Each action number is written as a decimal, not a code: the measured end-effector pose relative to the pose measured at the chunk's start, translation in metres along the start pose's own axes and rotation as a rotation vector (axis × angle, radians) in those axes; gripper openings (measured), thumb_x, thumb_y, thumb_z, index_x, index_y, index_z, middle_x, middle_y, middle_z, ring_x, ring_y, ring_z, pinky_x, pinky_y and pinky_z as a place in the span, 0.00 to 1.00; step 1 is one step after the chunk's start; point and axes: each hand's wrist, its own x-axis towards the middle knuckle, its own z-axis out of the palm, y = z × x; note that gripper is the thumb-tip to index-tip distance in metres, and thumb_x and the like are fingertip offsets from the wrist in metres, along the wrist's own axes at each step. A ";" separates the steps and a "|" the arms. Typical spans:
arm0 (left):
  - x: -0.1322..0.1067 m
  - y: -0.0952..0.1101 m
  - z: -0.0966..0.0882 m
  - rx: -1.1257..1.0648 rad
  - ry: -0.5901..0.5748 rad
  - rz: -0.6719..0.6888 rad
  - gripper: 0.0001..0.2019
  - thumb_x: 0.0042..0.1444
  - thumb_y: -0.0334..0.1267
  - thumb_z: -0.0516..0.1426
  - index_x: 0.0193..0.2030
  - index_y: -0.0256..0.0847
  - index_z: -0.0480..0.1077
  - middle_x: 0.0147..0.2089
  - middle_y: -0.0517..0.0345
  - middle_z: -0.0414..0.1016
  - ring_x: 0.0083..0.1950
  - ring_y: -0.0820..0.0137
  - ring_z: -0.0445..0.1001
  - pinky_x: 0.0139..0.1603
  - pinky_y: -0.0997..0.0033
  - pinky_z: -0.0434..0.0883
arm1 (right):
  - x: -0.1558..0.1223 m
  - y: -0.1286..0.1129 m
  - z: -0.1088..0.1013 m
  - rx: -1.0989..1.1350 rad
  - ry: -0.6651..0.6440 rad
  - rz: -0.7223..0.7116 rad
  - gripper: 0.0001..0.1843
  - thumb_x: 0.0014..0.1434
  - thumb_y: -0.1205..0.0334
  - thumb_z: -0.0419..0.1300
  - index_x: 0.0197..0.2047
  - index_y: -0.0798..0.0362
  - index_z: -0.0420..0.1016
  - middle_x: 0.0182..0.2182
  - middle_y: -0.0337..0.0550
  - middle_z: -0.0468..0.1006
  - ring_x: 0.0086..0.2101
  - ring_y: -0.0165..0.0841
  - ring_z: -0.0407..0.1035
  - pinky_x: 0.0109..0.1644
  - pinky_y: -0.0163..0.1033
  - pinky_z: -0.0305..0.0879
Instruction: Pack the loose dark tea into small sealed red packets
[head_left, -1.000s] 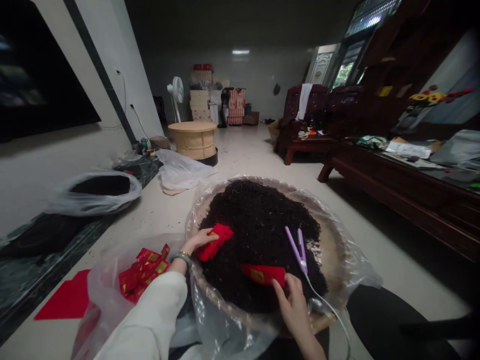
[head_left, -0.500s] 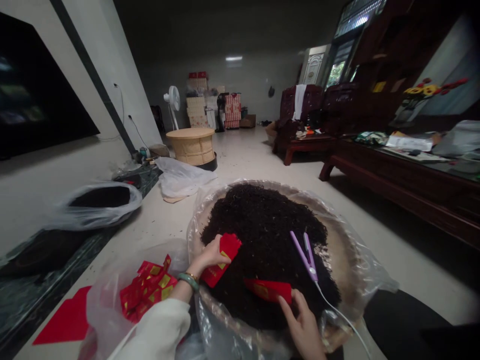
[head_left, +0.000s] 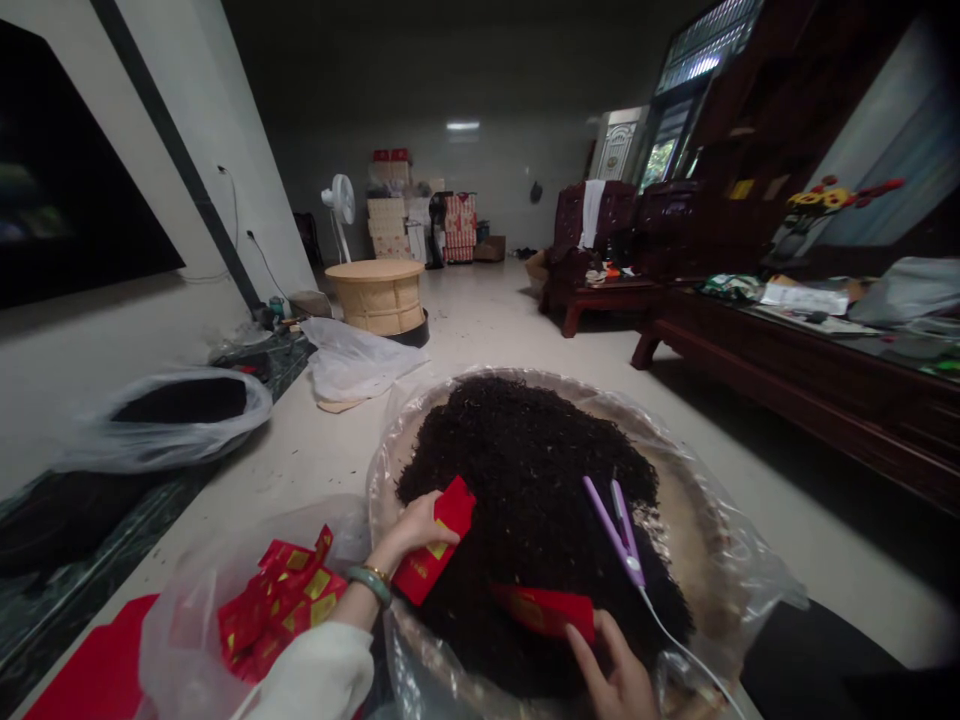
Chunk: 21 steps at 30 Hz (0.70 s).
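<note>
My left hand (head_left: 414,530) grips a red packet (head_left: 421,577) with yellow print, tilted over the left side of a heap of dark dried leaves (head_left: 525,480) that look like tea. Pinched by my right hand (head_left: 619,670) is another red packet (head_left: 551,608), lying low with its far end in or against the leaves. The leaves rest in a wide round tray (head_left: 694,490) lined with clear plastic. On their right side lies a purple hair straightener (head_left: 619,535), its arms apart and a white cord trailing toward me.
Several filled red packets (head_left: 281,605) sit in a clear plastic bag (head_left: 180,610) left of the tray. A red sheet (head_left: 97,665) is beside it. Farther left stands a bag of dark leaves (head_left: 184,400). A round drum-shaped table (head_left: 379,300) and wooden furniture (head_left: 795,380) stand beyond.
The whole view has shifted slightly. The packet in my left hand has turned a little, and its fanned top edges now look closer together. My right hand keeps its packet low at the leaves.
</note>
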 end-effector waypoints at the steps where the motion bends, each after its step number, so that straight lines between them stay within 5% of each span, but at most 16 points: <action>1: -0.001 0.005 -0.002 0.057 0.042 0.002 0.33 0.34 0.39 0.71 0.51 0.41 0.70 0.48 0.51 0.77 0.53 0.52 0.73 0.54 0.57 0.66 | 0.000 0.002 0.000 -0.003 0.005 -0.016 0.24 0.57 0.39 0.57 0.36 0.53 0.76 0.31 0.45 0.78 0.32 0.36 0.74 0.31 0.33 0.71; 5: -0.012 0.030 -0.008 0.298 0.221 0.084 0.20 0.46 0.40 0.66 0.47 0.42 0.70 0.49 0.48 0.75 0.57 0.49 0.67 0.60 0.48 0.57 | -0.001 0.012 -0.003 -0.046 0.059 -0.072 0.23 0.59 0.41 0.56 0.39 0.53 0.77 0.41 0.52 0.78 0.42 0.42 0.74 0.43 0.40 0.73; 10: -0.017 0.053 -0.010 0.459 0.344 0.206 0.14 0.57 0.37 0.59 0.50 0.44 0.68 0.49 0.48 0.76 0.60 0.54 0.66 0.67 0.47 0.44 | -0.004 0.015 -0.005 -0.111 0.065 -0.074 0.24 0.59 0.40 0.56 0.36 0.53 0.78 0.42 0.54 0.75 0.43 0.43 0.73 0.43 0.41 0.72; 14: 0.008 0.051 -0.028 0.467 0.396 0.164 0.20 0.61 0.39 0.56 0.58 0.39 0.63 0.54 0.42 0.75 0.57 0.54 0.71 0.66 0.47 0.51 | -0.002 0.000 -0.005 -0.140 0.129 -0.114 0.24 0.60 0.40 0.54 0.34 0.53 0.78 0.38 0.53 0.75 0.38 0.41 0.73 0.36 0.40 0.71; 17: 0.023 0.048 -0.042 0.443 0.446 0.115 0.29 0.57 0.38 0.60 0.65 0.36 0.57 0.64 0.35 0.66 0.64 0.49 0.64 0.66 0.42 0.49 | 0.007 -0.011 -0.010 -0.169 0.121 -0.187 0.22 0.62 0.43 0.54 0.31 0.51 0.79 0.33 0.51 0.75 0.35 0.41 0.71 0.34 0.41 0.70; 19: 0.019 0.050 -0.039 0.430 0.477 0.112 0.33 0.56 0.38 0.61 0.66 0.34 0.55 0.68 0.33 0.59 0.69 0.47 0.57 0.67 0.40 0.46 | 0.016 -0.018 -0.013 -0.183 0.080 -0.253 0.21 0.62 0.44 0.55 0.31 0.50 0.79 0.30 0.50 0.77 0.36 0.42 0.69 0.38 0.45 0.71; 21: 0.003 0.054 -0.023 0.391 0.415 0.175 0.34 0.53 0.42 0.63 0.65 0.38 0.59 0.68 0.41 0.61 0.68 0.54 0.59 0.68 0.52 0.54 | 0.025 -0.026 -0.015 -0.179 0.039 -0.301 0.19 0.62 0.46 0.55 0.32 0.49 0.80 0.30 0.49 0.79 0.38 0.44 0.68 0.41 0.48 0.71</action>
